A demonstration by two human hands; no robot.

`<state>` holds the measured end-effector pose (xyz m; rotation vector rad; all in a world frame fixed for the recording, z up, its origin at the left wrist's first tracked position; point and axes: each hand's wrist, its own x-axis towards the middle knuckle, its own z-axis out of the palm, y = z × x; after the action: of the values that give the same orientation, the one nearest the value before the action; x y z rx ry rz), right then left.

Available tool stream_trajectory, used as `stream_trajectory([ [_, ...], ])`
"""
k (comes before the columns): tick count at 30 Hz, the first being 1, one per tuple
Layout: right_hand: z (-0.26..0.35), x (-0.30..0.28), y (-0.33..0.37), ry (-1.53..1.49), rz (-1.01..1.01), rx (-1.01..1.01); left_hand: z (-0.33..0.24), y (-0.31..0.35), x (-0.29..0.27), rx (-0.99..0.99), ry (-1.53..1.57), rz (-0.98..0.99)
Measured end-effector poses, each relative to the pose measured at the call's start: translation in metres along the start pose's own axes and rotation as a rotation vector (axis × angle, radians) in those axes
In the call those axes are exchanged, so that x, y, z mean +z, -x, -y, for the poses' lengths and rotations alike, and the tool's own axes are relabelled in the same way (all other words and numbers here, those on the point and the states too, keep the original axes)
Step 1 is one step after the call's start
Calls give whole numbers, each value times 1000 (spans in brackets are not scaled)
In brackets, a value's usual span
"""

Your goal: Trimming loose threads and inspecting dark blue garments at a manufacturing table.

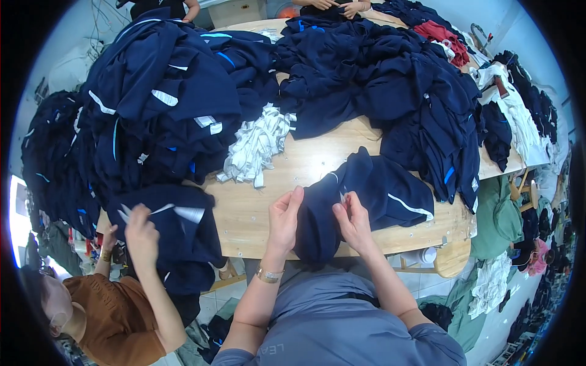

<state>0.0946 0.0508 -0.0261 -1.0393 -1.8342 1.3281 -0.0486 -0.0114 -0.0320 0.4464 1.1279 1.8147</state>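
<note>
The thumb and forefinger of your right hand [354,224] close on a pale piece [343,196], too small to make out further. Your left hand [282,216] stands just across from them, its thumb raised, beside the edge of the navy garment [369,183]; you cannot tell from here whether its fingers are clamped on the cloth. The garment lies on the surface [250,210] between and beyond your fingers, one end hanging over the near edge below them, and a white stripe [410,208] runs across it to the right of your right fingers. Behind your left wrist sits a metal band [268,276]. Beyond and a little left of your left fingers is a loose heap of white strips [259,143]. Farther to their left rises a tall navy pile [165,91], and straight beyond both your hands a second navy heap [342,67] curves round to the right. Well left of your fingers, a co-worker [116,308] holds a raised hand [141,238] over navy cloth [177,235] with a white patch [189,213]. Far beyond your right fingers lies a red cloth [441,38]; nearer, below and right of them, stands a stool [453,259].
</note>
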Motion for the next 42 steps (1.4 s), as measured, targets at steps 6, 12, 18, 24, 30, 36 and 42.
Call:
stream_trajectory([
  [6, 8, -8, 5, 399, 86, -283, -2, 6, 6, 67, -156, -5],
  [12, 14, -9, 5, 519, 85, -355, 2, 8, 7, 125, -285, -16],
  [18, 16, -10, 5, 588, 85, -410, -4, 14, 11, 176, -405, -13],
  [24, 6, -13, 4, 521, 19, -338, -3, 12, 12, 186, -513, -51],
  [30, -25, -40, -9, 111, -262, 16, -14, -56, -27, 53, -47, -210],
  [36, -66, -80, -4, 232, -465, 111, 2, -31, -48, 494, -638, -241],
  [42, -131, -77, 11, 977, -530, -96, 34, 11, -33, 399, -1232, 177],
])
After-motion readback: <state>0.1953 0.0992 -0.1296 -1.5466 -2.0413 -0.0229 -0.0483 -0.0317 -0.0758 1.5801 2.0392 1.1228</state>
